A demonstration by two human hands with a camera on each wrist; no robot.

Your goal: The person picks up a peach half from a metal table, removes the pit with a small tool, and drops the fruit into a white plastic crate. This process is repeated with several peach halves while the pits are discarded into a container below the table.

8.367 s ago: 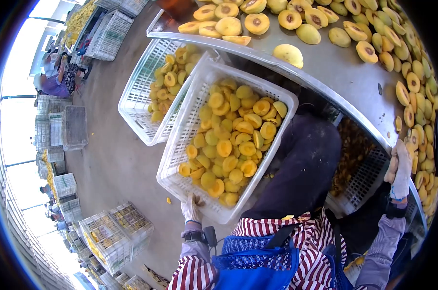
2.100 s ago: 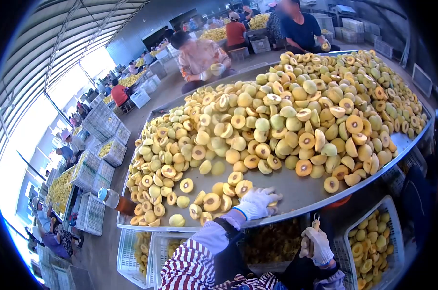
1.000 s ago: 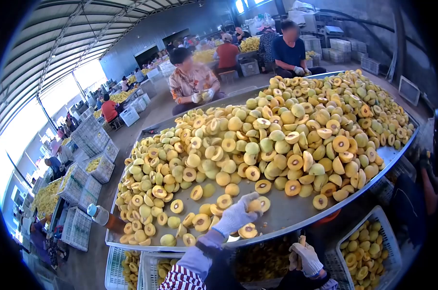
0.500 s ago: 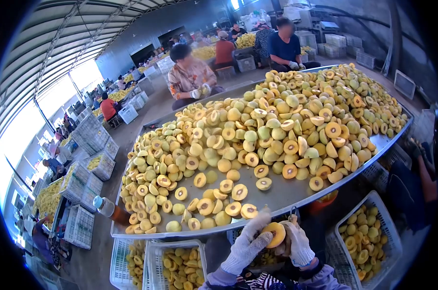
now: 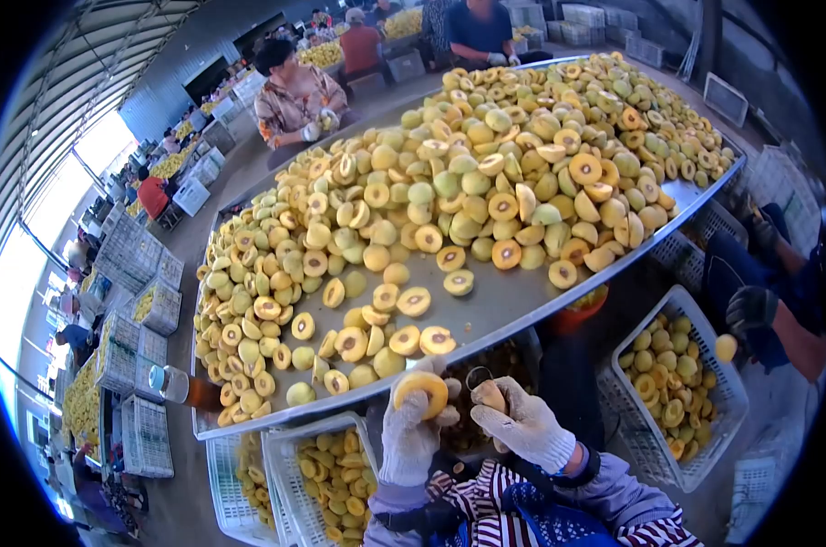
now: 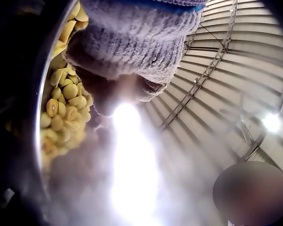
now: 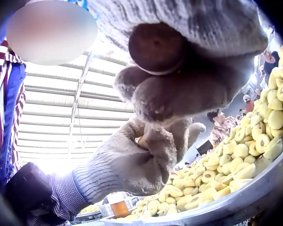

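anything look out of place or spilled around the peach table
One thing stands out: a plastic bottle lies tipped on its side at the metal table's near left corner, among the halved peaches. Otherwise the fruit stays on the table and in the white crates; the left hand holds a peach half.

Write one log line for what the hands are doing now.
left hand: holds peach half | right hand: grips pitting tool | metal table: heaped peach halves

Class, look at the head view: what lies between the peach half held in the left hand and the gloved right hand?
In the head view, a small looped metal tool gripped by the right hand lies between it and the peach half held by the left hand.
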